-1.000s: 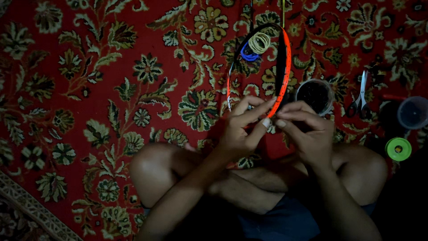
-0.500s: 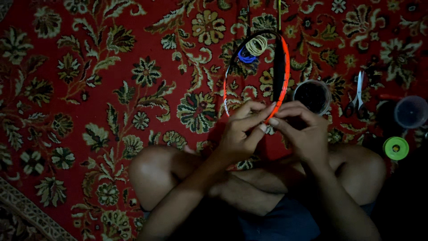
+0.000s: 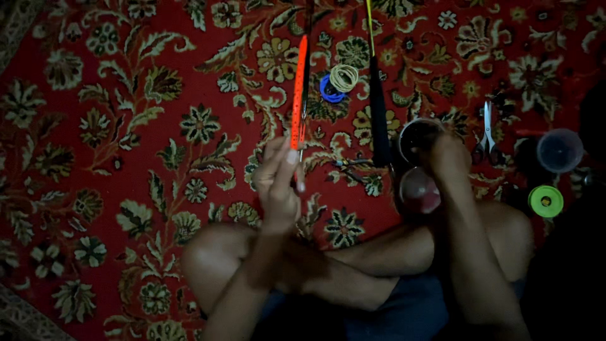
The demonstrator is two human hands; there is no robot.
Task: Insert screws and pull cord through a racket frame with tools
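Note:
I sit cross-legged on a red floral carpet (image 3: 126,76). My left hand (image 3: 278,183) is raised in front of me and grips the lower end of an orange and black racket frame (image 3: 298,95), which shows edge-on and points away from me. My right hand (image 3: 449,155) is off the frame, out to the right at the rim of a dark round cup (image 3: 413,136); it is blurred and its fingers are unclear. A black bar (image 3: 377,120) with a thin yellow rod (image 3: 369,25) above it lies between the two hands.
A coil of pale string (image 3: 344,77) lies on a blue ring (image 3: 328,91) beyond the frame. A reddish round lid (image 3: 420,189) sits by my right knee. Scissors (image 3: 487,136), a clear cup (image 3: 558,150) and a green spool (image 3: 545,201) lie at the right.
Both hands were pinched together on the racket hoop. My right hand has let go and moved right to the dark cup. The frame has turned edge-on in my left hand.

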